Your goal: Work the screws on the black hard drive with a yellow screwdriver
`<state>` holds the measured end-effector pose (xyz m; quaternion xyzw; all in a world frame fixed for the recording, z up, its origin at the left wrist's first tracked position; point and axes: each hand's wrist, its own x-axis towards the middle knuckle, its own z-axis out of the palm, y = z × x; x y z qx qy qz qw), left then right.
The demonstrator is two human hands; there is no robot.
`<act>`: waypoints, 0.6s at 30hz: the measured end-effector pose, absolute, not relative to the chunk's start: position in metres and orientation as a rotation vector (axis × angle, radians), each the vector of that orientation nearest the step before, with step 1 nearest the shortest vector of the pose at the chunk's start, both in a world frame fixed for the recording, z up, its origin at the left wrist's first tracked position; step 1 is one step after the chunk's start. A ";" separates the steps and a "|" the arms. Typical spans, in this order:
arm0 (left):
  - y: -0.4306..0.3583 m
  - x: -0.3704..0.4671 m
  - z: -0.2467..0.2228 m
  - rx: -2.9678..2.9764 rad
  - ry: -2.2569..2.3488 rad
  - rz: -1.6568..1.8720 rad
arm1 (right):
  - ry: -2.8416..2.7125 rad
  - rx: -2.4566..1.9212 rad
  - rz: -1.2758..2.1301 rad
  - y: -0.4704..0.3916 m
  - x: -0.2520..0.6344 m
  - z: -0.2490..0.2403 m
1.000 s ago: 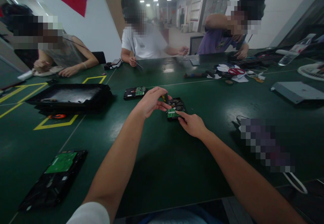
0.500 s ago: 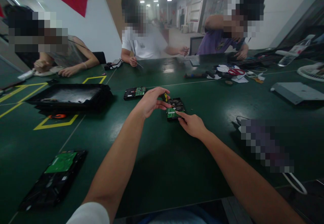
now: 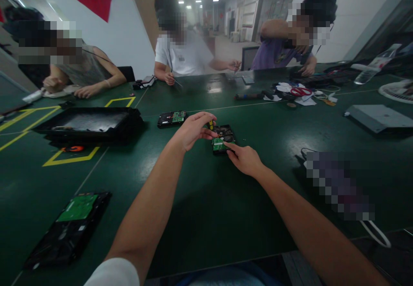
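A hard drive [image 3: 228, 138] lies on the table in front of me, its green circuit board facing up. My left hand [image 3: 197, 130] is above its left side, fingers closed around the black and yellow handle of a small screwdriver [image 3: 211, 125]. The fingers hide most of that tool, and its tip is out of sight. From the right, my right hand [image 3: 245, 158] grips the drive's near right edge, index finger on top by the board. A second hard drive [image 3: 171, 119] rests just beyond my left wrist. Another hard drive [image 3: 69, 228] lies at the near left.
Stacked black trays [image 3: 90, 122] stand at the left, with an orange-handled tool [image 3: 73, 148] beside them. A pouch with a strap [image 3: 338, 184] and a grey metal case [image 3: 380, 118] are at the right. Papers and cables [image 3: 298, 93] lie farther back. Three people sit across the green table.
The screwdriver handle has turned slightly in my left hand, showing its yellow marks differently. Both my hands and the drive stay in place.
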<state>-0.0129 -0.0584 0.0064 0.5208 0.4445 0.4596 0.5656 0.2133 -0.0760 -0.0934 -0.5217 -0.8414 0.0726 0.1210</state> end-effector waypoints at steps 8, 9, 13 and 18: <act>-0.058 -0.015 0.007 1.274 1.079 1.054 | -2.465 -1.547 0.213 -0.076 0.213 -0.092; -0.059 -0.015 0.007 1.279 1.083 1.048 | -2.465 -1.540 0.219 -0.076 0.213 -0.092; -0.059 -0.016 0.008 1.262 1.079 1.036 | -2.463 -1.521 0.246 -0.077 0.213 -0.090; -0.057 -0.016 0.006 1.195 1.052 1.015 | -2.467 -1.527 0.259 -0.077 0.213 -0.089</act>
